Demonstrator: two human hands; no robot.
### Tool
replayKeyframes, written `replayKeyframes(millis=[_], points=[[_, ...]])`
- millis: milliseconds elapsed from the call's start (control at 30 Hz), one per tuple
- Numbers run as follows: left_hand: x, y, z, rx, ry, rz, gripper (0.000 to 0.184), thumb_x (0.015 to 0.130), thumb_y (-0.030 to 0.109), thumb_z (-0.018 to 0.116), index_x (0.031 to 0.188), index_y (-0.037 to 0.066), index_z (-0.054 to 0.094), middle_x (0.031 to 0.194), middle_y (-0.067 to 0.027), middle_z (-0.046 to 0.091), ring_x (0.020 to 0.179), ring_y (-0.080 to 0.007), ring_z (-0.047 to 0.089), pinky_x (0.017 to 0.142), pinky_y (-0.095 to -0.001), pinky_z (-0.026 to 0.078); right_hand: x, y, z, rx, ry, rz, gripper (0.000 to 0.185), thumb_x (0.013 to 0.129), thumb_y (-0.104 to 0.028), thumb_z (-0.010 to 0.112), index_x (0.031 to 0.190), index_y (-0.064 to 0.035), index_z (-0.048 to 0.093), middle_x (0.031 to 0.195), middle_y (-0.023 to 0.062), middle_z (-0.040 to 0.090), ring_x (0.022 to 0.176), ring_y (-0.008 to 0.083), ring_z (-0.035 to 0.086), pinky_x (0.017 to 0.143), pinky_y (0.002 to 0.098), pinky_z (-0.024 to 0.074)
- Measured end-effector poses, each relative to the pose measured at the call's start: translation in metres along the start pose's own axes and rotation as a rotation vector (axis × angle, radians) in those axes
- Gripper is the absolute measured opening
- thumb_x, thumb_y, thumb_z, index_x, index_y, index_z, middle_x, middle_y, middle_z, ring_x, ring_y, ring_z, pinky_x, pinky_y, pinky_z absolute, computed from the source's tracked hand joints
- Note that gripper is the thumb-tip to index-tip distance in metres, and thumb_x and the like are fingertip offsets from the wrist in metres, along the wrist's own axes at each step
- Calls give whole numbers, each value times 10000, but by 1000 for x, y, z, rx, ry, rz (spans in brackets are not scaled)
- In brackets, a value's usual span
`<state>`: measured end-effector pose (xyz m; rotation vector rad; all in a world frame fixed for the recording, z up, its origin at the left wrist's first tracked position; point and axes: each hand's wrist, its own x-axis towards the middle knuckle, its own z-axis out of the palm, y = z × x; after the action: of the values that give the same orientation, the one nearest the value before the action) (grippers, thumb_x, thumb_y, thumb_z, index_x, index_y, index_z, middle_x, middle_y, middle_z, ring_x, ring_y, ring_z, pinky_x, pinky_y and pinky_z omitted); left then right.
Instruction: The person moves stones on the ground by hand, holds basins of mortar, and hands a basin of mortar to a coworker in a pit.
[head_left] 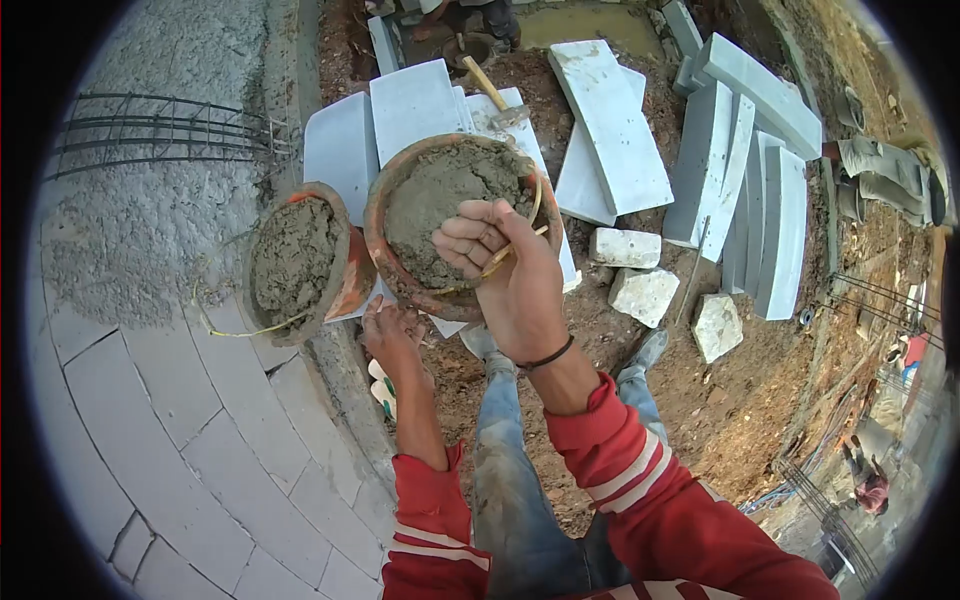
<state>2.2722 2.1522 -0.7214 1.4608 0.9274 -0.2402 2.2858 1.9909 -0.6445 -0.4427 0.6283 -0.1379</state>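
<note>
Right hand (514, 272) palm upward over the near side of the larger bucket (376, 220), fingers loosely curled, rope handle (537, 198) lying across the palm; full closure on it not possible to tell. Left hand (396, 342) low, near the gap between the larger bucket and the smaller bucket (354, 275), fingers bent; contact or grip likewise not possible to tell. Larger bucket above pale slabs (415, 100), filled nearly to the rim with wet cement (425, 200); smaller bucket just to its left, similarly loaded, with a thin cord (250, 332) looped off the near side. Beyond, a hammer (485, 85) on the slabs; to the right, rough stones (643, 297) on bare soil (720, 430). For sound handling, judging by the fullness of the load: seat the handle deep in the crook of the fingers, thumb folded over; apply any pull straight upward from the middle of the handle, so as to keep the rim level and the wet cement inside. Steady the base with the left hand, clear of any pinch between the buckets. Keep the load close, knees bent, feet apart on the uneven soil. Avoid jerking, for fear of slipping or spilling.
</note>
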Motion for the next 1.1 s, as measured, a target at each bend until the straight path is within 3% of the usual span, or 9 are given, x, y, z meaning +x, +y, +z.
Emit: replayKeyframes(millis=[33, 67, 167, 333, 533, 667, 933, 1033, 1100], points=[[7, 10, 2, 26, -48, -64, 358, 972, 217, 475, 1280, 33, 480, 1046, -65, 561, 883, -161, 558, 711, -330, 490, 5, 2, 13, 60, 90, 0, 387, 1010, -364, 402, 945, -29, 585, 771, 73, 602, 734, 210, 596, 746, 350, 500], [15, 18, 3, 56, -97, -125, 377, 980, 251, 478, 1282, 24, 472, 1040, -81, 555, 893, -184, 569, 702, -354, 518, 8, 4, 20, 44, 92, -27, 387, 1010, -364, 402, 945, -29, 585, 771, 73, 602, 734, 210, 596, 746, 350, 500], [50, 22, 7, 277, -169, -125, 511, 982, 376, 473, 1323, -4, 447, 1194, -168, 511, 1005, -282, 586, 759, -432, 583, 11, 9, 37, 39, 123, -53, 420, 1007, -395, 405, 722, -91, 463, 542, -31, 294, 493, 122, 341, 526, 297, 338], [68, 16, 8, 385, -258, -152, 496, 991, 367, 458, 1321, -4, 455, 1304, -187, 478, 1105, -316, 564, 748, -468, 602, 5, 11, 28, -75, 207, -46, 465, 995, -455, 410, 702, -97, 450, 539, -49, 252, 462, 99, 286, 463, 272, 274], [73, 19, 14, 510, -229, -153, 528, 1006, 358, 411, 1385, -11, 404, 1361, -214, 443, 1111, -353, 553, 831, -481, 603, -13, 22, 23, 130, 244, -188, 494, 1018, -433, 329, 720, -74, 490, 534, -18, 317, 508, 141, 329, 564, 305, 329], [83, 11, 13, 472, -197, -149, 436, 1002, 352, 438, 1249, 0, 506, 1243, -175, 542, 1045, -296, 584, 781, -518, 573, -15, 21, 14, 64, 148, -153, 532, 1024, -436, 298, 689, -69, 487, 510, -4, 317, 508, 154, 332, 574, 318, 329], [75, -23, 34, 705, 150, 352, 393, 1002, 286, 396, 1165, -41, 538, 1121, -276, 577, 1029, -420, 551, 858, -447, 410, -5, 14, 0, -43, 31, -49, 532, 1031, -428, 313, 605, -110, 336, 494, -22, 248, 445, 115, 233, 449, 292, 243], [94, -48, 27, 697, 216, 526, 406, 1001, 302, 403, 1175, -39, 539, 1136, -272, 577, 1051, -392, 555, 868, -432, 413, -6, 15, -12, -79, 14, -48, 519, 1040, -407, 309, 615, -109, 308, 502, -19, 261, 451, 111, 249, 446, 290, 258], [77, -24, 30, 678, 117, 407, 422, 1003, 311, 405, 1210, -35, 529, 1152, -261, 577, 1058, -380, 556, 878, -424, 415, -10, 14, -18, -99, 8, -61, 512, 1042, -400, 308, 621, -108, 305, 508, -17, 272, 452, 110, 255, 449, 288, 267]])
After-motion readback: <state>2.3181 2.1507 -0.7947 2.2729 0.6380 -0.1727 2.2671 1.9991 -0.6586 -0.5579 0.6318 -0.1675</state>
